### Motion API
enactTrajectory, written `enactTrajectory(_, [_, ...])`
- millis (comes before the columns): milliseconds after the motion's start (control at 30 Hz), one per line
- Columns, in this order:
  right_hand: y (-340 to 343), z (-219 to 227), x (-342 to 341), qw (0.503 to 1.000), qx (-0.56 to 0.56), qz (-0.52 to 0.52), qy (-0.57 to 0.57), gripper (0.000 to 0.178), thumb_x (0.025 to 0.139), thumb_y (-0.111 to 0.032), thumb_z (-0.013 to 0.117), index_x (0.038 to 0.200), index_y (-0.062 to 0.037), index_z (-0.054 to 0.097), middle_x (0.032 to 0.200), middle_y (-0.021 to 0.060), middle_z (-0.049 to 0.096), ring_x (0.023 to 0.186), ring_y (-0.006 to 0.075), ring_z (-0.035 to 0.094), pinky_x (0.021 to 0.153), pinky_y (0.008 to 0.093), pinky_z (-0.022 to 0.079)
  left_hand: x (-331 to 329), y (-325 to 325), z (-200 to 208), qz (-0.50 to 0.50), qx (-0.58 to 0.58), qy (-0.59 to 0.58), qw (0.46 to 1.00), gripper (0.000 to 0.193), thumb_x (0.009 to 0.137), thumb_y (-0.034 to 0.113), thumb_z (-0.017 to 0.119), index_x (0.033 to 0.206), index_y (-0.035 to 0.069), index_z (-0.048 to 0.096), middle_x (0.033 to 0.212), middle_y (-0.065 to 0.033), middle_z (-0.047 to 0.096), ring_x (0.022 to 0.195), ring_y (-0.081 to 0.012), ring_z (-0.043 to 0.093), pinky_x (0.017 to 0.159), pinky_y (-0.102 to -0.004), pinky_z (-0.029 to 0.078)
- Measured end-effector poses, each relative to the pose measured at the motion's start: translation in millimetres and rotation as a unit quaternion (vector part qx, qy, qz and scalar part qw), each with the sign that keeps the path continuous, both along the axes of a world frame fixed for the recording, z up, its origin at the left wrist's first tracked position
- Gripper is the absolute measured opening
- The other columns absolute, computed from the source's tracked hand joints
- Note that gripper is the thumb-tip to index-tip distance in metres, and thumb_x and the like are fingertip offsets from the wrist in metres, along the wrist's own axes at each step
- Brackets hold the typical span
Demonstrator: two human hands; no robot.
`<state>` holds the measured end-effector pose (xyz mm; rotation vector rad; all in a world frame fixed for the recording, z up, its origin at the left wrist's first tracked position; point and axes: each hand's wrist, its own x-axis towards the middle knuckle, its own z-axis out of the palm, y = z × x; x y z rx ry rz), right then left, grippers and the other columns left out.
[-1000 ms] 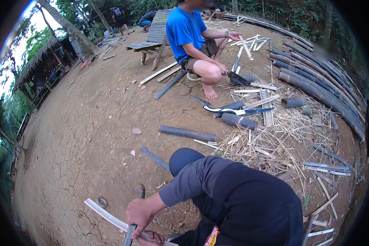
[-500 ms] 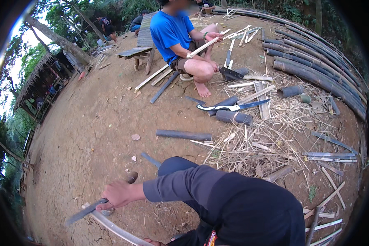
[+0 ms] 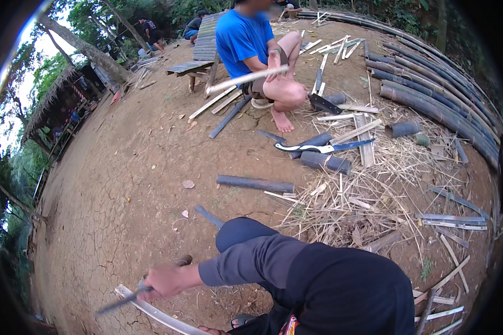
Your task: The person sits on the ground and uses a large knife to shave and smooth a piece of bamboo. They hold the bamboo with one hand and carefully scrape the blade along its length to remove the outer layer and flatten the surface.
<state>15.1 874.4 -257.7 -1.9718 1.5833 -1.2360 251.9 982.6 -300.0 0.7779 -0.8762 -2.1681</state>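
Observation:
My right hand (image 3: 166, 281) is closed round the handle of a knife (image 3: 117, 303), whose dark blade points to the lower left. The rounded brown butt of the handle sticks out behind the hand. Under the blade runs a long pale bamboo strip (image 3: 165, 319), slanting from its far end down to the lower edge. My left hand (image 3: 212, 331) shows only in part at that edge, closed on the near part of the strip. Across from me a person in a blue shirt (image 3: 243, 39) squats, with a pale strip (image 3: 246, 80) and a broad dark machete (image 3: 324, 104).
A saw with a white-and-black handle (image 3: 304, 148) lies by short bamboo sections (image 3: 325, 162). Shavings (image 3: 352, 209) cover the ground at right, with long bamboo poles (image 3: 430, 106) beyond. A dark bamboo piece (image 3: 255, 184) lies ahead. A bamboo bench (image 3: 190, 67) stands farther back.
My right hand and the knife have moved nearer to me along the bamboo strip. The other person's strip has swung lower and to the left. The whole view has shifted slightly.

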Motion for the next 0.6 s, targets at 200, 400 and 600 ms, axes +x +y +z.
enactTrajectory(200, [33.6, -4.3, 9.1, 0.993, -0.020, 0.062, 0.095, 0.073, 0.080, -0.078, 0.050, 0.064, -0.0081, 0.064, 0.060, 0.0131, 0.062, 0.059, 0.0368, 0.063, 0.053, 0.0483, 0.049, -19.8, -21.8, 12.7, 0.093, 0.056, -0.078, 0.991, 0.034, 0.103, 0.041, 0.036, 0.106, 0.009, 0.047, 0.068, -0.0060, 0.046, 0.051, -0.0171, 0.043, 0.043, -0.0299, 0.037])
enactTrajectory(400, [10.0, -5.9, 7.1, 0.963, -0.082, 0.134, 0.218, 0.076, 0.076, -0.082, 0.049, 0.063, -0.0094, 0.066, 0.061, 0.0115, 0.064, 0.060, 0.0356, 0.065, 0.054, 0.0470, 0.049, -1.7, -51.1, 0.8, 0.045, 0.037, -0.133, 0.989, 0.037, 0.095, 0.047, 0.047, 0.089, 0.011, 0.047, 0.065, -0.0062, 0.048, 0.053, -0.0193, 0.046, 0.046, -0.0346, 0.039])
enactTrajectory(600, [-44.4, 34.5, -46.1, 0.982, -0.002, 0.099, 0.161, 0.083, 0.074, -0.088, 0.042, 0.065, -0.0105, 0.070, 0.065, 0.0099, 0.066, 0.065, 0.0329, 0.067, 0.055, 0.0457, 0.052, 33.3, -84.1, -12.9, -0.018, 0.103, -0.211, 0.972, 0.044, 0.087, 0.052, 0.058, 0.071, 0.012, 0.047, 0.061, -0.0063, 0.050, 0.055, -0.0215, 0.049, 0.049, -0.0393, 0.041])
